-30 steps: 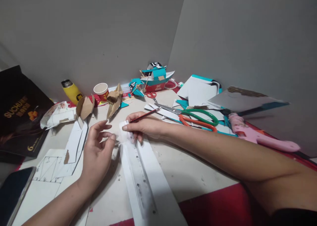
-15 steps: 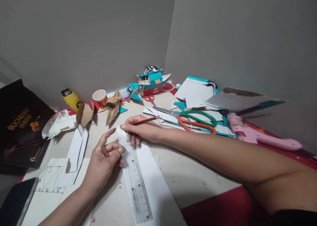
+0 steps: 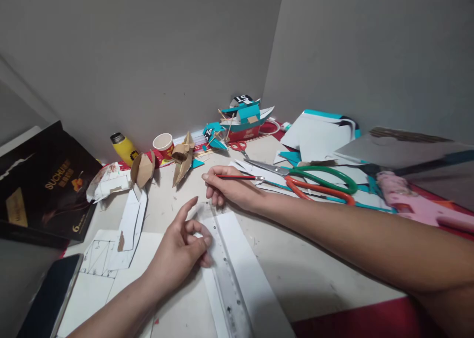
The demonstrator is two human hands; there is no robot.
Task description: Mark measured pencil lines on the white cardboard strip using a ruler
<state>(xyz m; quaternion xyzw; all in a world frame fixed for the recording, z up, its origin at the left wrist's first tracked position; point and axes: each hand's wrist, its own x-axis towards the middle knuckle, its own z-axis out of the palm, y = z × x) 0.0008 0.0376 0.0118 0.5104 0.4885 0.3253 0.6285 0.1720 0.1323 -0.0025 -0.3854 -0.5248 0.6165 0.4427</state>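
Note:
My left hand pinches the left edge of a clear plastic ruler between thumb and curled fingers, its index finger stretched forward. Under the ruler lies a long white card strip. Just beyond the ruler's far end, my right hand is closed around a red pencil, which points back to the right over the wrist side. Large scissors with green and orange handles lie right of that hand, among white and teal card scraps.
A black box, a phone and a paper with a drawn grid are at left. Behind stand a yellow bottle, a paper cup, cardboard pieces and a teal model boat. A pink glue gun lies right.
My right hand, with the pencil, has lifted off the ruler's far end and moved slightly beyond it. My left hand stays on the ruler. The view has turned a little left.

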